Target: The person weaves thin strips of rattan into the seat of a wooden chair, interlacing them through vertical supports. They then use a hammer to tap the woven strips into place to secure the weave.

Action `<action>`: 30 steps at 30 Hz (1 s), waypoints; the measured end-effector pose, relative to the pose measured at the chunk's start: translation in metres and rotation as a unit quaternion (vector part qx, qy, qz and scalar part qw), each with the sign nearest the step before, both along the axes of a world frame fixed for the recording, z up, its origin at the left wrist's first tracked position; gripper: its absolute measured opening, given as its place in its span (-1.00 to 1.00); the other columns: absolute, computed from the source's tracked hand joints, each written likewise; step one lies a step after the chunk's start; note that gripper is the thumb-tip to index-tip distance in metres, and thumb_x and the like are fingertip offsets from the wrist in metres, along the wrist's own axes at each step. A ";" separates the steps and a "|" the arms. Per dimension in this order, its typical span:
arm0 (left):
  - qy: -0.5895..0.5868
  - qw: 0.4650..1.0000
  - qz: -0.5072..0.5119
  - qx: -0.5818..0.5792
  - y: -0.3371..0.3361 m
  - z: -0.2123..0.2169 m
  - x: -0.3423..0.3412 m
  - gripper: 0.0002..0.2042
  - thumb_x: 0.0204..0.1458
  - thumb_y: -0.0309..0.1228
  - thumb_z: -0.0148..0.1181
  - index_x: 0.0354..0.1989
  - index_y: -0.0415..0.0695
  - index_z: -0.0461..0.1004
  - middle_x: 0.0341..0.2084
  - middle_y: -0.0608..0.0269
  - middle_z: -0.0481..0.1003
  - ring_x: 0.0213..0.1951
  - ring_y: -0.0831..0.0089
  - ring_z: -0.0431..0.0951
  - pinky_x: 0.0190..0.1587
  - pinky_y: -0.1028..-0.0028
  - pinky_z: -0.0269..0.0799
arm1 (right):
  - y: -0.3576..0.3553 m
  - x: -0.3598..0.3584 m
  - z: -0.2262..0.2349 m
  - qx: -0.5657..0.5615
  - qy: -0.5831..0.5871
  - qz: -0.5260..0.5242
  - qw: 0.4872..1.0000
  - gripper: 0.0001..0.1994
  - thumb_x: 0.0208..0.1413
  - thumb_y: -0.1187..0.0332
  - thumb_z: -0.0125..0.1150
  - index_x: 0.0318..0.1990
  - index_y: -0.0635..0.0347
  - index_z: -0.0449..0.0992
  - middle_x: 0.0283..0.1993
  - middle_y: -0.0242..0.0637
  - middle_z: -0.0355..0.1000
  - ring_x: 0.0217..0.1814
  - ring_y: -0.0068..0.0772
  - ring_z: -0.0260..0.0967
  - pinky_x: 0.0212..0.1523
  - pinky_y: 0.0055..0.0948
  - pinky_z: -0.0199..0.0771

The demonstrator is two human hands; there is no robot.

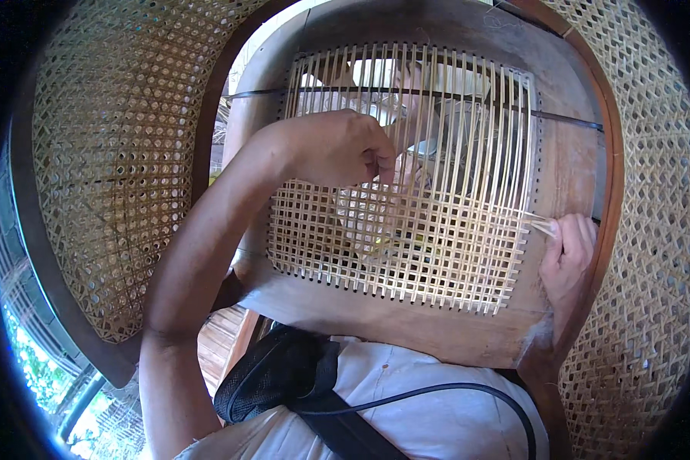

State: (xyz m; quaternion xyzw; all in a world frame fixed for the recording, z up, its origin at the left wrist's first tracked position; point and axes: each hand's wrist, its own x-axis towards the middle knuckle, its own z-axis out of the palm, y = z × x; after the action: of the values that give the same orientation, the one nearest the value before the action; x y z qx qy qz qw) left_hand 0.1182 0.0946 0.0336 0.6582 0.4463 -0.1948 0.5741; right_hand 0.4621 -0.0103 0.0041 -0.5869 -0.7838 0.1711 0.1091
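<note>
A wooden chair seat frame lies in front of me, its opening strung with pale cane strands. The near part is a closed grid of woven cane; the far part has only lengthwise strands. Over the left of the opening, my left hand is closed with fingers curled down at the edge of the weave; what lies between its fingertips is hidden. At the frame's right side, my right hand pinches the ends of cane strips that come out of the weave's right edge.
Finished cane panels in dark wood frames stand at both sides, a left panel and a right panel. A dark strap crosses the far part of the seat. A black mesh pouch and a black cable lie across my lap.
</note>
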 end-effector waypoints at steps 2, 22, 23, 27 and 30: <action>0.023 0.999 -0.003 0.032 0.005 0.006 -0.004 -0.70 -0.02 -0.73 -0.02 -0.18 -0.26 0.61 -0.28 0.09 0.64 -0.16 0.37 0.65 -0.03 0.42 0.57 | 0.000 0.000 -0.002 0.007 0.006 0.003 1.000 -0.74 0.25 0.38 0.06 -0.49 0.25 0.28 -0.49 -0.08 0.19 -0.39 0.02 0.21 -0.32 -0.11 0.19; -0.009 0.997 0.002 0.071 0.006 0.012 -0.014 -0.81 0.09 -0.60 0.08 -0.19 -0.26 0.60 -0.26 0.06 0.63 -0.16 0.32 0.64 -0.01 0.38 0.55 | -0.001 0.004 -0.002 -0.008 0.006 0.003 1.000 -0.77 0.24 0.41 0.05 -0.47 0.26 0.30 -0.47 -0.05 0.22 -0.36 0.06 0.22 -0.29 -0.09 0.20; -0.054 0.997 0.008 0.058 0.007 0.009 -0.004 -0.81 0.12 -0.60 0.08 -0.16 -0.26 0.60 -0.23 0.05 0.63 -0.15 0.32 0.63 0.02 0.38 0.54 | -0.002 0.005 -0.002 -0.010 0.003 0.001 1.000 -0.78 0.23 0.42 0.05 -0.47 0.26 0.30 -0.47 -0.05 0.23 -0.36 0.06 0.23 -0.29 -0.09 0.20; -0.033 0.995 -0.089 0.032 0.002 0.004 0.027 -0.73 0.14 -0.62 0.01 -0.06 -0.21 0.59 -0.12 0.04 0.61 -0.13 0.29 0.62 -0.01 0.35 0.55 | 0.000 0.002 0.004 -0.001 0.003 0.006 1.000 -0.80 0.20 0.44 0.08 -0.47 0.25 0.31 -0.47 -0.08 0.23 -0.36 0.03 0.24 -0.29 -0.11 0.22; -0.033 0.998 -0.044 0.038 -0.005 -0.005 0.025 -0.67 0.08 -0.66 -0.10 -0.13 -0.19 0.61 -0.21 0.11 0.62 -0.19 0.35 0.62 -0.08 0.35 0.54 | 0.003 -0.001 0.006 -0.006 -0.004 0.006 1.000 -0.82 0.18 0.44 0.10 -0.47 0.23 0.34 -0.49 -0.11 0.24 -0.38 -0.01 0.25 -0.30 -0.13 0.23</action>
State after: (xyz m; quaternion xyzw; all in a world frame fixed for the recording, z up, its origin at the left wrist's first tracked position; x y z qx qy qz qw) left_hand 0.1432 0.0897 0.0290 0.7047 0.4044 -0.1812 0.5541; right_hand 0.4615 -0.0068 0.0100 -0.5838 -0.7865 0.1739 0.1020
